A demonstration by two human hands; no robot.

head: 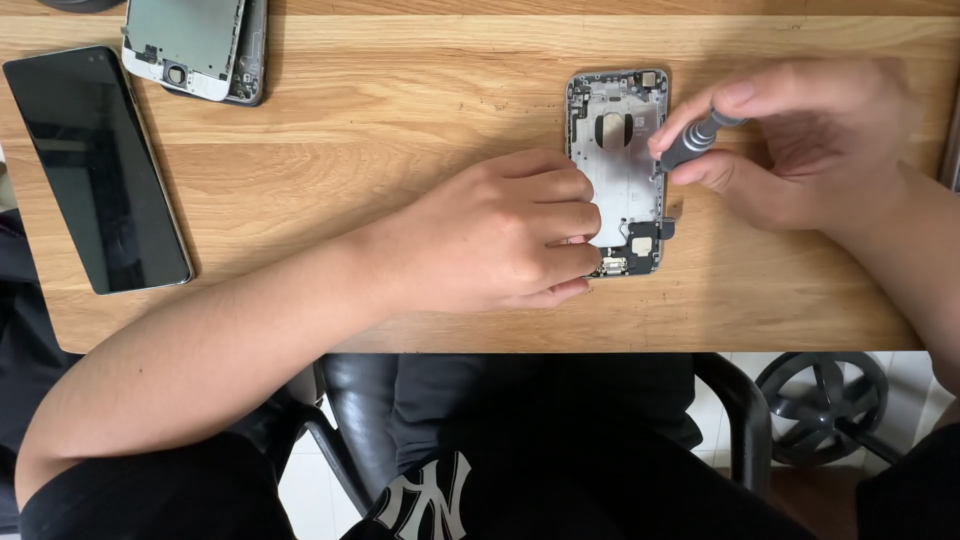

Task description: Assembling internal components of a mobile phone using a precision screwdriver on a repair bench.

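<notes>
1. Right hand is pinching a small grey screwdriver, tip down on the right edge of the opened phone shell, about halfway along it. Left hand lies loosely curled on the near end of the shell, fingers pressing it flat, not gripping anything as far as I can see.
2. The shell sits on the wooden table, right of centre, back down, insides facing up.
3. Biggest risk imo: the driver slips out of the screw head. It's leaning, not straight up, so the tip could cam out and gouge the little black parts and flex cables at the near end.
4. If the left hand eases off, the shell could spin or slide on the smooth wood.
5. Tiny screws. I can't spot any tray or dish anywhere, so a loose one could roll off the near edge onto the chair or floor.
6. Containers: really just the shell itself, holding small boards, cables and a round piece at the far end.
7. Far left: a dark phone lying flat, and a detached screen panel beyond it.
</notes>
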